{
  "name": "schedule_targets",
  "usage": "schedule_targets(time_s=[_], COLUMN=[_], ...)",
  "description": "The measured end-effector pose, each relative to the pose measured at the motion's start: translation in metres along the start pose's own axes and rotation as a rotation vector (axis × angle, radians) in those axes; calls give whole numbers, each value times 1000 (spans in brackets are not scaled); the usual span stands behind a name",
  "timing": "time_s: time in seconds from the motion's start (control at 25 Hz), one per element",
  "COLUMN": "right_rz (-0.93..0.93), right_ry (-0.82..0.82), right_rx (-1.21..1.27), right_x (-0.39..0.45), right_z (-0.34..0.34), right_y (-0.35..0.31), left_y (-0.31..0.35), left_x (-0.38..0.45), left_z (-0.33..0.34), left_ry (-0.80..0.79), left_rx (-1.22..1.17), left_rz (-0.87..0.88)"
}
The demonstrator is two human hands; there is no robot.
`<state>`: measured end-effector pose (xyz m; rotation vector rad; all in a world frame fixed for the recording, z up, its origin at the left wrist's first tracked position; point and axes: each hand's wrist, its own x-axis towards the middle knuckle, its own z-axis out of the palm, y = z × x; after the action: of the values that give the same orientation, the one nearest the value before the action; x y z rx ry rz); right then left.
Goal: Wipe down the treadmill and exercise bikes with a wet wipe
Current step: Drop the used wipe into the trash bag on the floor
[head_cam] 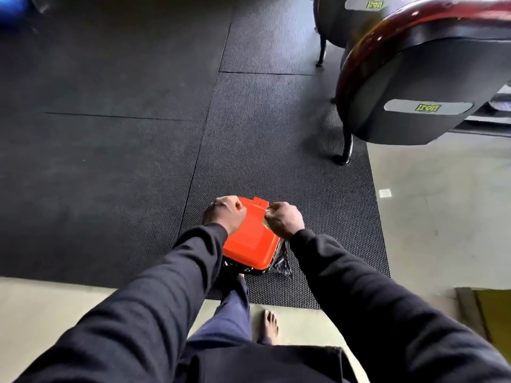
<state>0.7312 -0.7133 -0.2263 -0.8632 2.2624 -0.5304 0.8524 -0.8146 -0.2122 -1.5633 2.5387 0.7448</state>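
Nearest the camera, two dark sleeves reach forward. Beyond them, a smooth orange lid (250,239) over crinkled glossy black plastic (280,264) is held above the studded rubber mat (271,150). The left hand (228,214) is curled at its edge; the right hand (282,219) pinches something small (unclear what). Farther off stands the exercise bike (409,87), with its rounded grey housing and glossy red rim.

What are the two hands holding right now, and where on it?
Left hand grips the far left edge of the orange plastic lid of the bin. Right hand pinches something small and pale at the lid's right edge; what it is cannot be told.
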Motion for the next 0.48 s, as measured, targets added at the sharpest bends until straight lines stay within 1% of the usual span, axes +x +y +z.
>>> schedule_targets(time_s=[0.2, 0.32, 0.48], right_rz=[13, -27, -17], right_ry=[-79, -148, -177], right_rx=[-41, -103, -29], right_x=[14, 25, 35], right_z=[29, 42, 63], right_y=[-6, -8, -2], left_y=[-22, -31, -41], left_x=[13, 22, 29], left_z=[8, 14, 24], left_ry=[-28, -65, -158], left_rx=[-5, -16, -37], left_rz=[-29, -65, -109])
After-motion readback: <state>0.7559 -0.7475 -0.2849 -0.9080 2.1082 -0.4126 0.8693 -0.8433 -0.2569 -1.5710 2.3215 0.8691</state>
